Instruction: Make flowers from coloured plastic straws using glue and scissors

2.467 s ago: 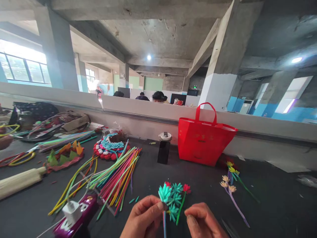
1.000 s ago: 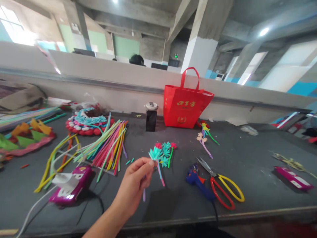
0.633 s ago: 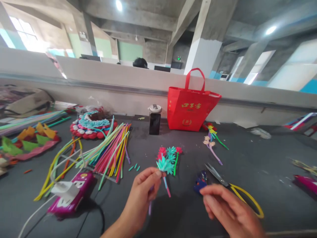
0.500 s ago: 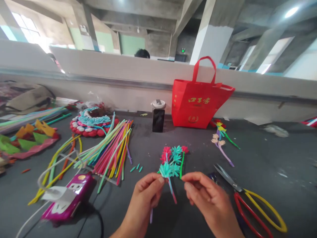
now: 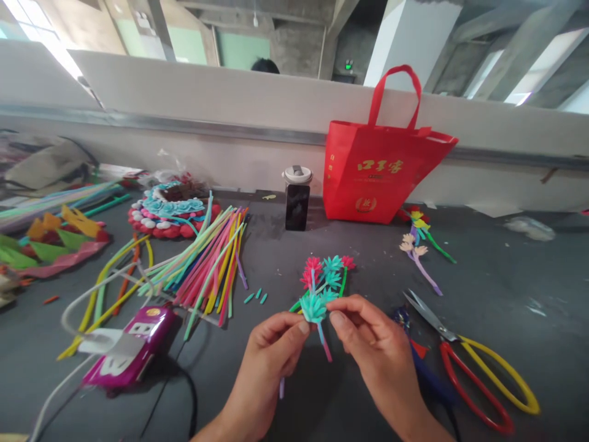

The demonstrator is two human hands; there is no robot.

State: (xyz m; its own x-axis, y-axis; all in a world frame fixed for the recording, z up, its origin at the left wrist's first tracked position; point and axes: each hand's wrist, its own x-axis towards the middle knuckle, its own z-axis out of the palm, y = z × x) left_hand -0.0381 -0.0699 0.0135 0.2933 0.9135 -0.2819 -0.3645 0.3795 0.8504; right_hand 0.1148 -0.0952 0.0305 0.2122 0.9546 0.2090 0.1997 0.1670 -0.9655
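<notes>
Head view: turquoise flower (image 5: 313, 309) near 6 o'clock of the view. Left hand (image 5: 273, 356) at flower's 8 o'clock, thumb and index pinching its base, forearm in from 7. Right hand (image 5: 370, 344) at flower's 4 o'clock, thumb and index nearly together by the petals; can't tell if gripping one.

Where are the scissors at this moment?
In the head view, the scissors lie to the right of the right hand, beside the blue tool.
</notes>
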